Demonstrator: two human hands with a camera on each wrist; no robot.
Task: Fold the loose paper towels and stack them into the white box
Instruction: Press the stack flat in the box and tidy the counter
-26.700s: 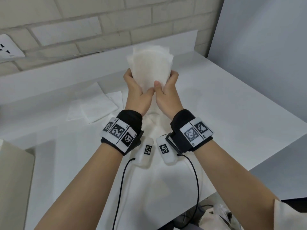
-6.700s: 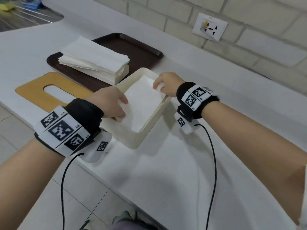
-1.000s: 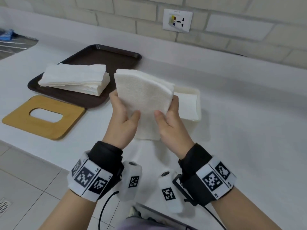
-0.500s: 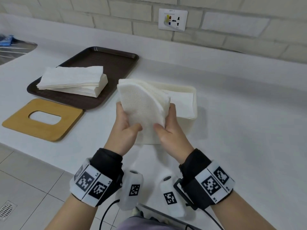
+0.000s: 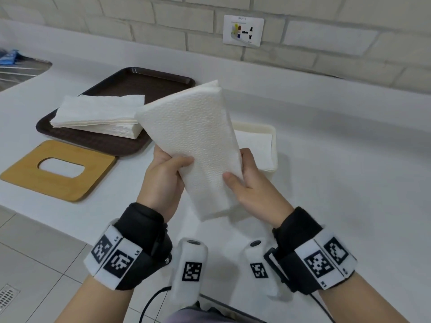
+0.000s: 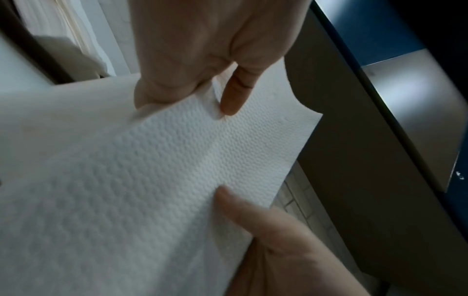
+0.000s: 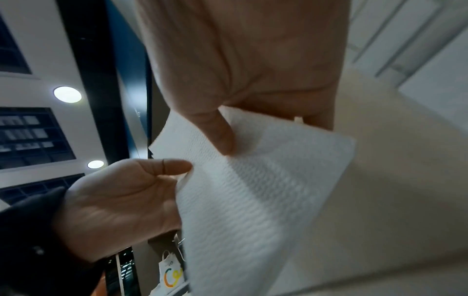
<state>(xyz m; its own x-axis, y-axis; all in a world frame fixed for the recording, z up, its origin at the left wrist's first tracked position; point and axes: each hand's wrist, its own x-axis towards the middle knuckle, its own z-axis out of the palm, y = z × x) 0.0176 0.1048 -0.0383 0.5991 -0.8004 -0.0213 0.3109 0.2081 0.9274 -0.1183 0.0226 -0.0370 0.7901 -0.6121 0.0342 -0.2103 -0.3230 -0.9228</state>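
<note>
A thick folded bundle of white embossed paper towels (image 5: pixel 196 141) stands upright in the air above the counter's front edge, tilted left. My left hand (image 5: pixel 168 169) grips its left edge with the thumb across the front. My right hand (image 5: pixel 242 173) grips the right edge, thumb on the front. The same bundle (image 6: pixel 152 170) fills the left wrist view and shows as a white sheet (image 7: pixel 253 190) in the right wrist view. Behind it sits the white box (image 5: pixel 268 131) with folded towels (image 5: pixel 256 145) lying inside, partly hidden by the bundle.
A dark brown tray (image 5: pixel 140 82) at back left carries a stack of flat paper towels (image 5: pixel 98 115). A wooden lid with an oval slot (image 5: pixel 58 170) lies at the front left. A wall socket (image 5: pixel 243 30) is on the brick wall; a sink (image 5: pixel 18 68) at far left.
The bundle was curled over between both hands half a second ago; now it is flattened and raised, tilted leftward. Both hands keep their hold on its lower edges.
</note>
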